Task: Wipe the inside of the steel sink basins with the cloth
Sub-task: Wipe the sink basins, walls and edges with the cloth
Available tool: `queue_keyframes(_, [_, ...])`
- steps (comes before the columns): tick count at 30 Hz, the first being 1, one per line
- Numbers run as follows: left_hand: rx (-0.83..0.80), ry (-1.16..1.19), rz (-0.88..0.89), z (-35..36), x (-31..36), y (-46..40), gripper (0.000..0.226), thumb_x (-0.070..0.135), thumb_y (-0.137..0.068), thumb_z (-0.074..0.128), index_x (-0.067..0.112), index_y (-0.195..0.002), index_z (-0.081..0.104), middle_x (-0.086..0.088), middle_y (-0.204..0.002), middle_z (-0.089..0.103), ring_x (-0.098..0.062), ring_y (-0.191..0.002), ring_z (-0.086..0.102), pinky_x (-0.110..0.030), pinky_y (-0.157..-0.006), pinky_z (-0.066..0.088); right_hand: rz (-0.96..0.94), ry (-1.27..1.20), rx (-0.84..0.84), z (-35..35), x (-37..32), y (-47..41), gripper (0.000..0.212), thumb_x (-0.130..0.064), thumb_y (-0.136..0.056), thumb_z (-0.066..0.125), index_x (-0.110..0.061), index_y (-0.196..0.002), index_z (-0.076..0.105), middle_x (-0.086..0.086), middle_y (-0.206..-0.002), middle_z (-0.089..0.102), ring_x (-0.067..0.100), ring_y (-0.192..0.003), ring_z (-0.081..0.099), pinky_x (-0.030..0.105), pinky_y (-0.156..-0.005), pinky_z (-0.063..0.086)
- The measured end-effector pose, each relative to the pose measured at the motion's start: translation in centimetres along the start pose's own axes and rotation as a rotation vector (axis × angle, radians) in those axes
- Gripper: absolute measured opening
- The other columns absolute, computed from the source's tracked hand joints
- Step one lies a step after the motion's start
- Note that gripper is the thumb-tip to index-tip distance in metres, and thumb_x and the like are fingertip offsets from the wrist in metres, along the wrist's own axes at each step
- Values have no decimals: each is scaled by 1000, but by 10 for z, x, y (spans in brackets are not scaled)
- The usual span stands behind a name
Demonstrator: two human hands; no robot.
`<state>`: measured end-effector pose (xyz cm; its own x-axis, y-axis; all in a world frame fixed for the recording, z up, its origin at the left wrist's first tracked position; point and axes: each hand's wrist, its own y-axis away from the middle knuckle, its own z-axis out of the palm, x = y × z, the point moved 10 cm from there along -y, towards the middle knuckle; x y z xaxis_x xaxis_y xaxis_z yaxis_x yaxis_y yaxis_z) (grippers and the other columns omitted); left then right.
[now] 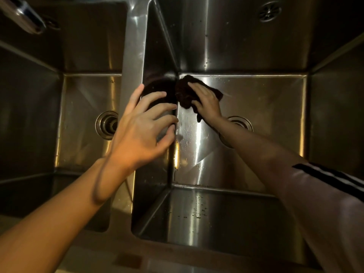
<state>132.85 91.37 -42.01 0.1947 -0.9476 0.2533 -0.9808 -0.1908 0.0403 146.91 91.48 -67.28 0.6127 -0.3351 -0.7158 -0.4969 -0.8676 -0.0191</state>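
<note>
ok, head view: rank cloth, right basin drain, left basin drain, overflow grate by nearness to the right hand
1. cloth: under the right hand, pressed to the right basin's floor, far-left corner.
2. right basin drain: just beside the wrist.
3. left basin drain: across the divider.
4. overflow grate: high on the back wall.

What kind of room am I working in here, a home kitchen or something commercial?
Probably a commercial or utility kitchen, though only the sink shows. Two deep, square steel basins sit side by side with a divider between, each with a floor drain, and a faucet spout overhangs the left one.
</note>
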Motion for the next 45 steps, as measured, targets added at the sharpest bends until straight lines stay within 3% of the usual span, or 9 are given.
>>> queue_keyframes(6, [-19,-10,5,3,0,-1,33,30,-92,46,15,-98,74,-1,-117,67,-27,-129,47,-51,-118,10,-139,54,-120,18,-2,81,63,-8,-85,63,-17,-143,42,5,-143,49,23,-133,44,38,-112,29])
queue_keyframes(15, [6,-5,28,3,0,2,32,30,-92,47,13,-95,74,-5,-118,67,-28,-129,47,-51,-118,11,-29,62,-104,1,11,-22,74,-6,-78,65,-15,-146,36,8,-145,46,24,-134,43,35,-113,32])
queue_keyframes(20, [10,-9,30,3,0,0,29,28,-91,50,13,-95,74,-4,-118,67,-27,-129,47,-52,-117,13,31,96,-22,4,13,13,73,-9,-78,64,-17,-145,37,5,-144,47,24,-133,43,36,-108,32])
queue_keyframes(25, [-4,-8,24,3,1,0,32,30,-91,48,12,-98,74,-5,-119,66,-28,-129,47,-54,-117,13,-82,142,-68,16,4,80,69,-6,-80,63,-17,-144,41,7,-140,50,25,-128,48,37,-106,32])
queue_keyframes(32, [13,-32,23,1,2,0,29,27,-90,51,11,-94,75,-7,-122,65,-29,-130,46,-54,-117,14,-105,158,-160,11,6,-1,74,-6,-80,59,-19,-147,34,8,-146,44,25,-134,41,38,-113,29])
queue_keyframes(36, [1,-55,30,4,0,0,28,28,-90,52,13,-95,75,-5,-123,64,-28,-132,44,-50,-118,11,-10,151,-56,-12,30,-15,74,-8,-80,61,-20,-147,34,7,-144,46,24,-133,43,35,-111,30])
queue_keyframes(41, [13,-50,33,5,-1,0,29,29,-91,50,14,-97,74,-4,-124,64,-27,-132,43,-47,-119,8,226,131,175,-31,57,48,67,-12,-83,58,-20,-146,36,7,-141,48,24,-132,43,39,-109,32])
queue_keyframes(45, [28,-37,21,2,-1,0,30,29,-91,49,13,-96,75,-6,-123,64,-29,-132,43,-49,-118,10,117,148,112,-18,36,79,66,-8,-81,59,-17,-144,41,10,-138,51,27,-129,47,40,-109,34])
